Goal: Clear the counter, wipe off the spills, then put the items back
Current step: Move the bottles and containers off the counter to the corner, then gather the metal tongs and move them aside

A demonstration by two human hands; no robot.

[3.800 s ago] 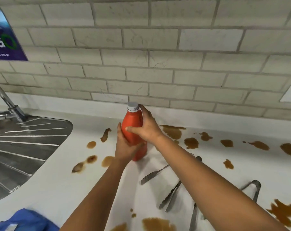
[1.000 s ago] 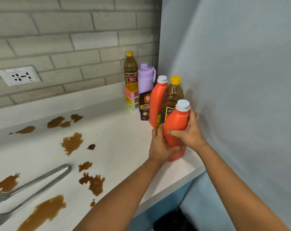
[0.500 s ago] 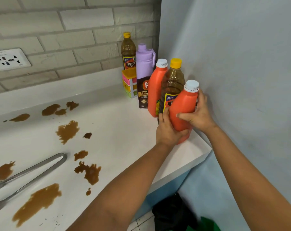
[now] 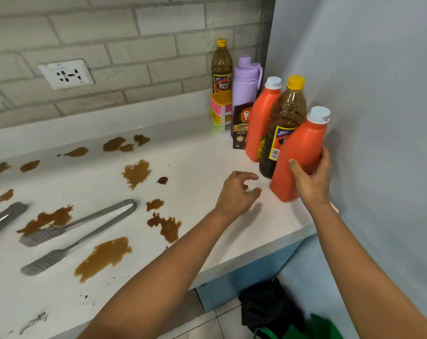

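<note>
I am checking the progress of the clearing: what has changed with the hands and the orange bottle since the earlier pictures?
The left hand has let go of the white-capped orange plastic bottle and drawn back over the white counter. The right hand still grips the bottle, now beside the other bottles. The brown spills and metal tongs are unchanged.

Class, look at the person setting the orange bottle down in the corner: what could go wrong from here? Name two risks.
1. The orange bottle leans, gripped by the right hand alone; the left hand is off it. Let go carelessly, it might tip into the brown bottle beside it, or towards the counter edge close by.
2. The tongs lie among brown spills; the left forearm hangs just above one and may smear it.
</note>
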